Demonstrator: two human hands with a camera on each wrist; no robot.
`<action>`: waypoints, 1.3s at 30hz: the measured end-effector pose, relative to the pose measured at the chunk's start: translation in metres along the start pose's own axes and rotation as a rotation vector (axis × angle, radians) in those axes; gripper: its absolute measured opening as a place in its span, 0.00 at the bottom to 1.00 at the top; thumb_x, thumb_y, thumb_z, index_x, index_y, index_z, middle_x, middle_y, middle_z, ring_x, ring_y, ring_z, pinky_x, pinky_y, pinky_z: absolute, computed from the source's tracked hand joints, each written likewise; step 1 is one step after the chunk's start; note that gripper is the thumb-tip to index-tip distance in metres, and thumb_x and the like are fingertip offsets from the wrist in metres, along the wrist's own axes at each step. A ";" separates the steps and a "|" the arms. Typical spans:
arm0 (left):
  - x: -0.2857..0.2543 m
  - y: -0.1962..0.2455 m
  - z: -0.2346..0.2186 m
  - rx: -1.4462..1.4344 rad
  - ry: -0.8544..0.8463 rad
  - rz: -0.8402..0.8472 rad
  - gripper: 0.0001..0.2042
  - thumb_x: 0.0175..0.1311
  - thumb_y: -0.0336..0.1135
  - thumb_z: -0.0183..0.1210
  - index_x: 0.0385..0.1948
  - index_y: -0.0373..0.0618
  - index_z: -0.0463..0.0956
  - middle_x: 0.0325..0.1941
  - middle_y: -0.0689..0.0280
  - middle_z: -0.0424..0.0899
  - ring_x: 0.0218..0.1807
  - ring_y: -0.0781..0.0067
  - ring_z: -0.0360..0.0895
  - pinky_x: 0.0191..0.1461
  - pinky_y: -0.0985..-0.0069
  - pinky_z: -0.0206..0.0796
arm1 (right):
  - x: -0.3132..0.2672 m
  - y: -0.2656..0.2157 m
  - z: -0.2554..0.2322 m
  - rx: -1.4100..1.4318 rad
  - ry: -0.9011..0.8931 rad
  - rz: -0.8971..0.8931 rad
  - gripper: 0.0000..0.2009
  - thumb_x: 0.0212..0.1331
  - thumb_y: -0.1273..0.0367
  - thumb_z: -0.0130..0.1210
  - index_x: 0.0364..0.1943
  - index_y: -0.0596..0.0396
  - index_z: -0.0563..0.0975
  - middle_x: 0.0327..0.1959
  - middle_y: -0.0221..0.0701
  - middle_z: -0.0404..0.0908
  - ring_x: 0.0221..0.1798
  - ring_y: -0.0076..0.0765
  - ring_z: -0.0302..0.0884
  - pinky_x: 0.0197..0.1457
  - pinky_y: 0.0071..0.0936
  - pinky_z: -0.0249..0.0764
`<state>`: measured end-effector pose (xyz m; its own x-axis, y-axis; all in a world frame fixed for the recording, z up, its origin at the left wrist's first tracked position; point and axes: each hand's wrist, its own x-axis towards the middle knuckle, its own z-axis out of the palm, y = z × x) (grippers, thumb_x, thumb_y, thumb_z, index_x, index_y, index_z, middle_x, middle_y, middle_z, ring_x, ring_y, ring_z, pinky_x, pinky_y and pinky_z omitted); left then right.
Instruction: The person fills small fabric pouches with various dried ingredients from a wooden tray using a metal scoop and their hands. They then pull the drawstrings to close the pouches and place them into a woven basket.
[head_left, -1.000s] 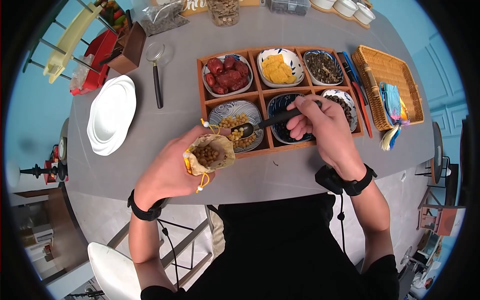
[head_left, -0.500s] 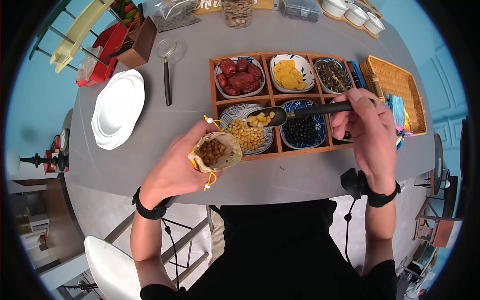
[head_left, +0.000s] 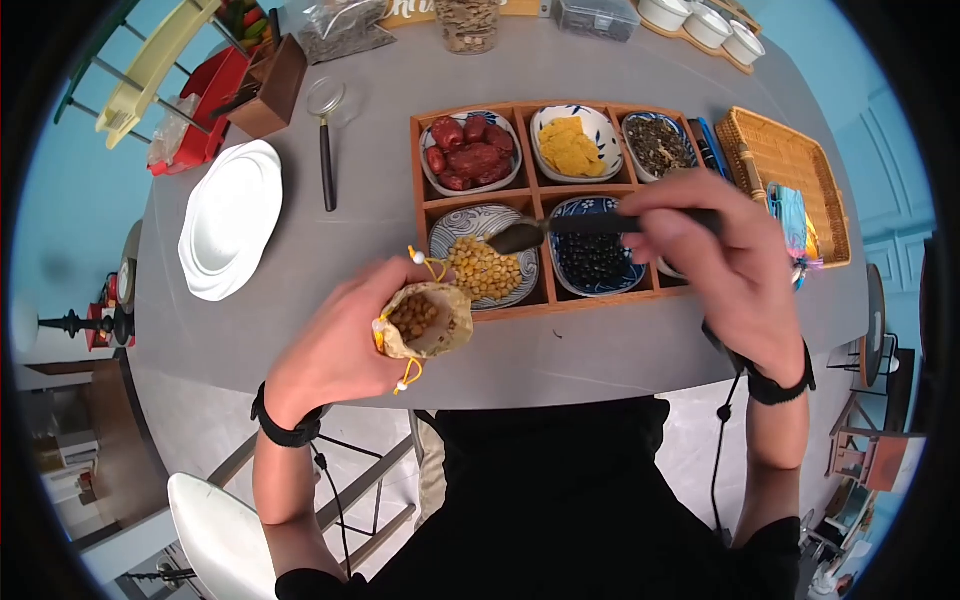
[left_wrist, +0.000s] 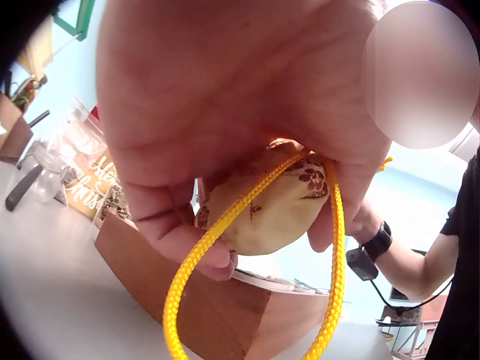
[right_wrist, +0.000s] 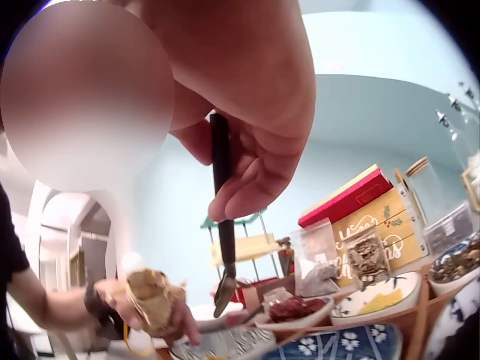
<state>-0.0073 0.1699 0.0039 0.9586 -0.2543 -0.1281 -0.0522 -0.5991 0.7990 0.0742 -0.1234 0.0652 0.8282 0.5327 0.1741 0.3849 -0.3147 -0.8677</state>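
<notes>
My left hand [head_left: 335,340] grips a small cloth drawstring pouch [head_left: 455,322], its mouth facing up and yellow-brown kernels showing inside. Yellow cords with white beads hang from it; one cord [left_wrist: 180,300] loops large in the left wrist view. In my right hand [head_left: 725,265] is the black handle of a small scoop [head_left: 516,238], pinched between thumb and fingers. The scoop's dark head is tipped over a patterned bowl [head_left: 470,220] of yellow corn kernels [head_left: 485,268], close to the pouch. Beside it sits a blue bowl of black beans [head_left: 590,262], partly under the handle.
A wooden compartment tray [head_left: 480,197] holds the bowls, including red dates [head_left: 470,158], yellow slices [head_left: 568,147] and dried leaves [head_left: 657,145]. White dishes [head_left: 232,220] and a strainer [head_left: 327,150] lie left. A wicker basket [head_left: 745,150] stands right, a brown box [head_left: 270,92] back left.
The right hand lifted the scoop from the corn kernels with some in it, moving right, then turned it over; no kernels show in it now. The left hand still holds the pouch in nearly the same place.
</notes>
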 end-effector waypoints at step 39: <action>0.002 -0.002 0.007 -0.142 0.000 -0.014 0.24 0.42 0.21 0.64 0.46 0.40 0.69 0.51 0.55 0.82 0.51 0.53 0.81 0.53 0.68 0.73 | 0.016 0.067 0.033 0.585 0.048 0.508 0.14 0.72 0.66 0.47 0.40 0.65 0.78 0.26 0.36 0.82 0.26 0.24 0.80 0.33 0.19 0.78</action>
<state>-0.0071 0.1656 -0.0017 0.9590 -0.2467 -0.1396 0.0012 -0.4892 0.8722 0.1000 -0.1103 -0.0053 0.8673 0.3953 -0.3026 -0.3136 -0.0384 -0.9488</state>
